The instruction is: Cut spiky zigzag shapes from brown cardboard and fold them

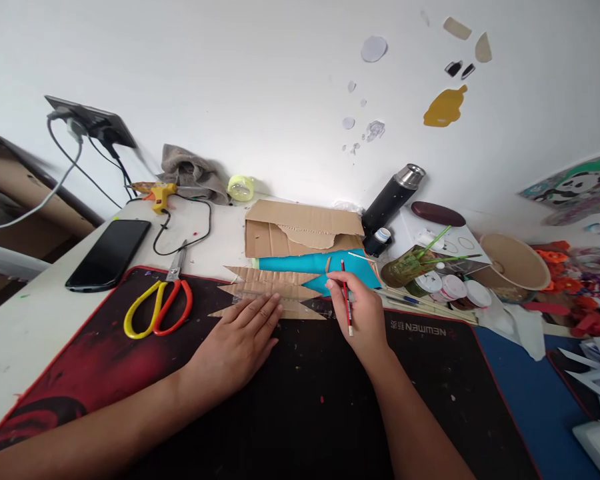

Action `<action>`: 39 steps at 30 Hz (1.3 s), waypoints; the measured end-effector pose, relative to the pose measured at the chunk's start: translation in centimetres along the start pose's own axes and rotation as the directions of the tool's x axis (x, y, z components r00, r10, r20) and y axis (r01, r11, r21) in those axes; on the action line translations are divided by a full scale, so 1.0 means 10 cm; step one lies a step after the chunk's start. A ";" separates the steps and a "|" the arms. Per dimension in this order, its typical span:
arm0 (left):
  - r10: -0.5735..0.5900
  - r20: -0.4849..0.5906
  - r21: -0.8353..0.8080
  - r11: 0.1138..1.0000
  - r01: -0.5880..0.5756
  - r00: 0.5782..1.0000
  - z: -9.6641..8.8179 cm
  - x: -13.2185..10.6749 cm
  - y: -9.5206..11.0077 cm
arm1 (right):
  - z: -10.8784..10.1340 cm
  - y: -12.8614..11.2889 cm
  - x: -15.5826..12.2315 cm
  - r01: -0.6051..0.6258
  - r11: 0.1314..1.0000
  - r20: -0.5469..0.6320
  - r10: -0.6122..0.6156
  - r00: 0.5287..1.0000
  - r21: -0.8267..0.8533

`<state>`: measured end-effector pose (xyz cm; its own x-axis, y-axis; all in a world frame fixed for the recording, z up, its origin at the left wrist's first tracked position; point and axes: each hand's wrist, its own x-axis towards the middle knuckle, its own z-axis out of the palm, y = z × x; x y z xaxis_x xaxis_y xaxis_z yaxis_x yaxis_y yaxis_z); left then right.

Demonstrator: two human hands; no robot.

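Note:
A brown cardboard piece [275, 279] with pointed, zigzag ends lies on the dark mat. My left hand [245, 333] rests flat on its lower part, fingers stretched out and close together. Under those fingers is what looks like a clear strip, perhaps a ruler, mostly covered. Just right of the cardboard, my right hand [363, 313] is closed around a red and black pencil [349, 303], whose pale end points toward me. Scissors [173, 293] with one yellow and one red handle lie left of the cardboard, blades pointing away.
Behind the cardboard are a folded cardboard sheet [305, 230] and a blue sheet [365, 267]. A black flask [393, 197] and paint jars [453, 287] stand at right. On the left lie a phone [110, 253] and a yellow glue gun [160, 193] with its cord.

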<state>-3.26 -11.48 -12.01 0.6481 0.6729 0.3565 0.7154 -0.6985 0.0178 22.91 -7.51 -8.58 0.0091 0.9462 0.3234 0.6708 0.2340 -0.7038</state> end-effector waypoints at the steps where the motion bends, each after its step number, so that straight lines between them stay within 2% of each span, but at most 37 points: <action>1: 0.000 0.003 0.013 1.000 0.000 1.000 -0.01 0.00 0.00 | -0.01 0.02 0.01 -0.020 1.000 -0.003 0.020 1.000 0.006; 6: -0.013 0.008 -0.002 1.000 0.013 1.000 -0.02 0.00 0.00 | 0.04 0.11 0.01 -0.074 0.997 0.102 0.071 0.992 0.024; 10: -0.044 0.013 -0.017 0.999 0.044 0.999 -0.04 0.00 0.02 | 0.09 0.11 -0.01 -0.040 0.999 0.182 0.042 0.982 -0.016; 20: -0.036 0.031 0.059 0.998 0.035 0.999 -0.09 0.03 0.03 | 0.07 0.10 -0.01 -0.038 0.999 0.180 0.040 0.983 -0.013; 28: -0.035 0.063 -0.018 0.999 0.037 0.997 -0.12 0.03 0.01 | 0.07 0.05 -0.01 -0.004 1.000 0.181 0.009 0.983 -0.025; 33: 0.006 0.042 -0.017 1.000 -0.005 0.999 -0.14 0.03 0.00 | 0.07 0.03 -0.02 0.020 0.999 0.183 -0.012 0.983 -0.041; 39: -0.027 0.023 -0.041 0.999 0.027 0.999 -0.13 0.01 0.03 | 0.08 0.02 -0.03 0.040 0.997 0.182 -0.029 0.983 -0.059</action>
<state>-3.31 -11.98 -10.72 0.6347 0.6966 0.3345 0.7215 -0.6892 0.0662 22.48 -7.55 -9.30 -0.1452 0.9640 0.2227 0.7130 0.2580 -0.6519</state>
